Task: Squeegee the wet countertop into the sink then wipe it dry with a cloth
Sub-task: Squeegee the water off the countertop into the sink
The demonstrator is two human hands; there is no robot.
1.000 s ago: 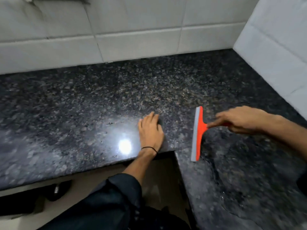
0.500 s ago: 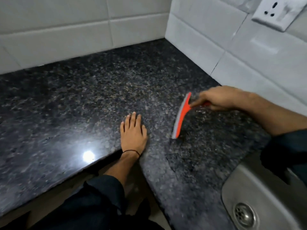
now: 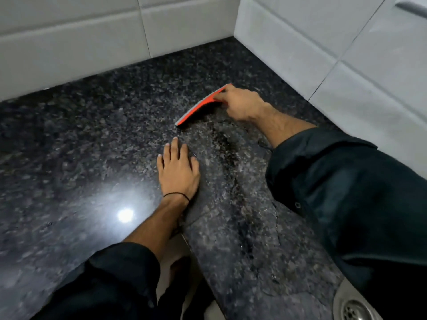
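White glazed rectangular wall tiles [image 3: 69, 40] are lining the two walls that are meeting in the far corner, thin grey grout lines running between them. A round bright glare of an overhead light [image 3: 125, 215] is reflecting below them, near the front edge.

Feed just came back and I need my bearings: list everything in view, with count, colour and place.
Squeegee: one, orange with grey blade, far counter near the wall corner.
Countertop: one, black speckled granite, wet streak down the middle-right.
Wall tiles: several, white, behind and right.
Sink drain: one, steel, bottom right.
Wristband: one, black, left wrist.
Sleeves: two, dark, both forearms.
Left hand: flat on counter.
Right hand: grip on squeegee.
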